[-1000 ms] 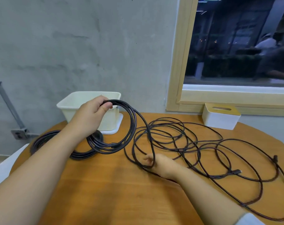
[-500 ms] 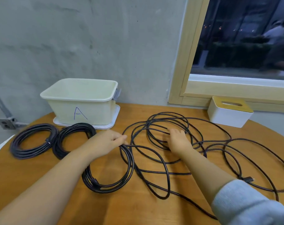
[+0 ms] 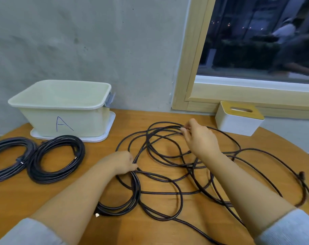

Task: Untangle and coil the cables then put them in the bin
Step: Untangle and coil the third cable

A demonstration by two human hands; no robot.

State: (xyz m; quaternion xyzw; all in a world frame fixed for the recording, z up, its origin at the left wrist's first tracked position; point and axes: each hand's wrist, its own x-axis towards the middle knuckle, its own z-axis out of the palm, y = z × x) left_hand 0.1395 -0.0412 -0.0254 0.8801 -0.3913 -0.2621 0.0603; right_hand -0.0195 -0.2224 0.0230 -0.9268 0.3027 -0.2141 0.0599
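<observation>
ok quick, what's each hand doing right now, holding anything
Left hand: grips the partly wound coil of black cable at its top.
Right hand: pinches a loop of the loose tangled black cable.

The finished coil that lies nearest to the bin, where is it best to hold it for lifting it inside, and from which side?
Grip the whole bundle of turns at the near arc of the finished coil, coming from above with the fingers through the open centre. It lies flat on the table, and one strand alone would probably let the loops spill.

A round wooden bench [image 3: 44,197] stands against a grey concrete wall [image 3: 97,41], beside a wood-framed window [image 3: 187,76] showing darkness outside.
</observation>
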